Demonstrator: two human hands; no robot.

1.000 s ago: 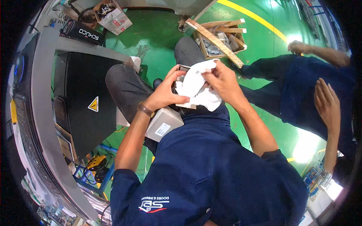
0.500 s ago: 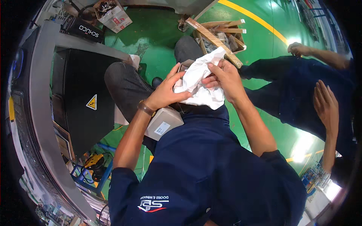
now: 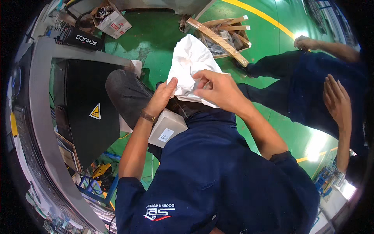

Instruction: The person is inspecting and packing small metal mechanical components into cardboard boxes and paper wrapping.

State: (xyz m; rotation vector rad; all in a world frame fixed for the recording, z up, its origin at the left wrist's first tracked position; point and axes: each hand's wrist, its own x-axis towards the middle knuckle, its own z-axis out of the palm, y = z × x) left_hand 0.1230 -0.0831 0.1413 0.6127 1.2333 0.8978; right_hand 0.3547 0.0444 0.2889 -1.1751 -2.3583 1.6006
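Observation:
A sheet of crumpled white paper (image 3: 191, 58) lies spread above my lap. My left hand (image 3: 161, 96) grips its left edge, thumb on top and the other fingers mostly hidden underneath. Over the paper's lower right part is my right hand (image 3: 220, 90), its fingers bent and the thumb apart from them; I see nothing held between them. Whatever lies under the paper is covered. A closed grey-brown cardboard box (image 3: 171, 123) with a white label rests on my lap beside my left wrist.
At right stands another person (image 3: 327, 89) in dark clothes, close to my right arm. An open carton (image 3: 228, 39) with long wooden strips sits ahead on the green floor. To my left is a black cabinet (image 3: 91, 113); another carton (image 3: 113, 23) stands at the far left.
The paper has been unfolded from a crumpled bundle and now stretches farther forward. My left hand has shifted to its left edge; my right fingers have loosened from their pinch and moved lower.

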